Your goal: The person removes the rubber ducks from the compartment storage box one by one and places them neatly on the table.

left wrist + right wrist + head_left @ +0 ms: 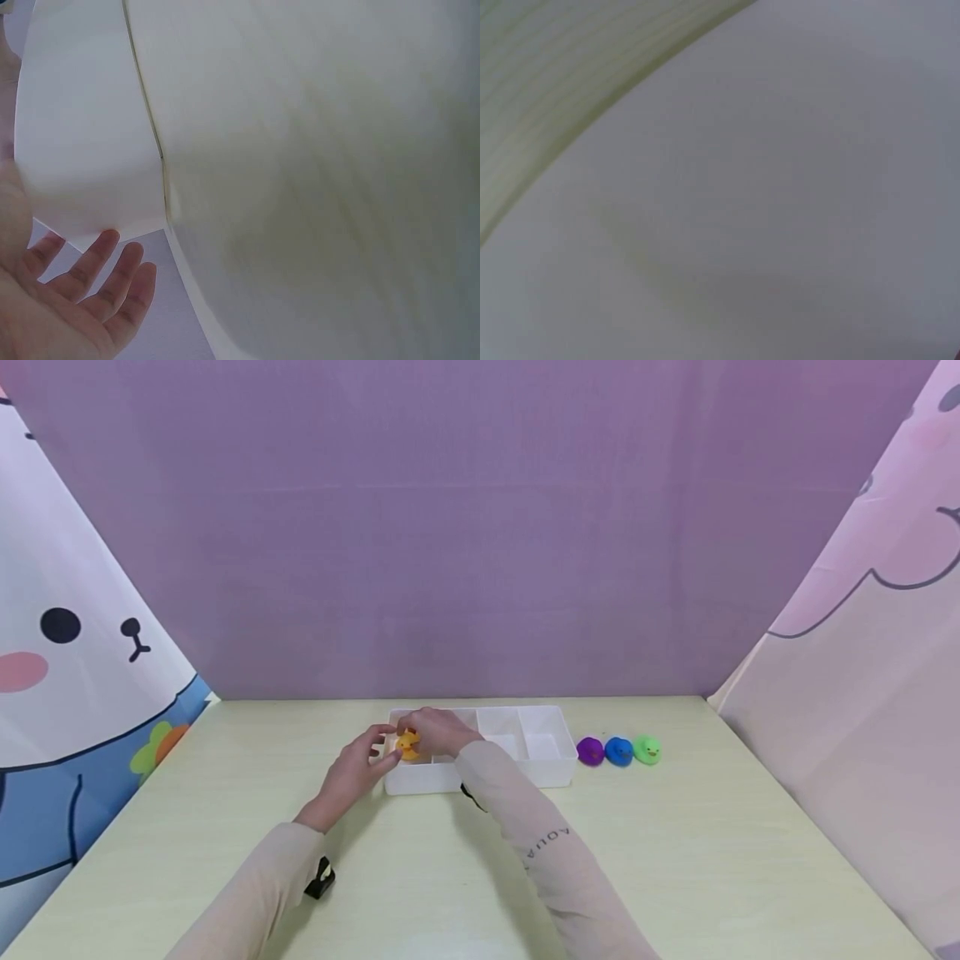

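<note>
A white divided box [480, 779] sits at the back of the table. In its leftmost compartment area is a small orange-yellow toy duck [407, 745]. My right hand [437, 732] reaches over the box from the right, its curled fingers pinching the duck from above. The left hand [358, 775] is at the box's left end, thumb and fingers spread apart, thumb tip close beside the duck. In the left wrist view the left hand's fingers [101, 255] lie loosely bent by the box's end wall. Only the blurred box wall [742, 187] fills most of the right wrist view.
Right of the box, a purple duck [590, 752], a blue duck [619, 752] and a green duck [647, 750] stand in a row on the pale wooden table [720, 843]. A purple backdrop [465, 543] rises behind the table, with printed cloth at both sides.
</note>
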### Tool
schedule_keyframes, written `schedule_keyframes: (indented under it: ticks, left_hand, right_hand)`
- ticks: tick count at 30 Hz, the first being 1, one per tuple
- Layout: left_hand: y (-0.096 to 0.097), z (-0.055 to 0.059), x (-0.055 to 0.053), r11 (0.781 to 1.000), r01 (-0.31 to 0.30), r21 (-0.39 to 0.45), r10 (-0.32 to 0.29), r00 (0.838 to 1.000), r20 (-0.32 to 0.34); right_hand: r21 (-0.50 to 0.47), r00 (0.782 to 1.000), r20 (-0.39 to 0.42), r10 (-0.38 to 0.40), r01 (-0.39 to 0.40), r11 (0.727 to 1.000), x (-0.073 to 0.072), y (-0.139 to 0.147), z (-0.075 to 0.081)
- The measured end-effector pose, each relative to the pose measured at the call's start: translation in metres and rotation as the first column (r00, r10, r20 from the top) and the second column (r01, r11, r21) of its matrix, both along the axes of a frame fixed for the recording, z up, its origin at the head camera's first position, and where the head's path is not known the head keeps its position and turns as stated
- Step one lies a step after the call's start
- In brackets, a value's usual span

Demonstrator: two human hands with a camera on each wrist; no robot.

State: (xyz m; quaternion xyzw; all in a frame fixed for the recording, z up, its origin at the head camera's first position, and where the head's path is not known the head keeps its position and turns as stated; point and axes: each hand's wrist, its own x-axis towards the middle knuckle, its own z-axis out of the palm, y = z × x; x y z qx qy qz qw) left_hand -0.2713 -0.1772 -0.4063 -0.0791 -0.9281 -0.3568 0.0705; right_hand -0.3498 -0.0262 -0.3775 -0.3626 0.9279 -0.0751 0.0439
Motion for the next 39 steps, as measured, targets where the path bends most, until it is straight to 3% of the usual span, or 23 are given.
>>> schedule_keyframes:
  ticks: [23, 39]
  left_hand:
    - [0.001, 0.002, 0.002, 1.0, 0.0, 0.002, 0.0, 1.0, 0.001]
    - [0.0, 0.0, 0.001, 1.0, 0.007, 0.01, -0.007, 1.0, 0.007]
  right_hand:
    - [0.035, 0.989, -0.114, 0.099, -0.096, 0.995, 0.002, 0.008, 0.009]
    - [0.029, 0.984, -0.14, 0.108, -0.105, 0.994, 0.013, 0.016, 0.035]
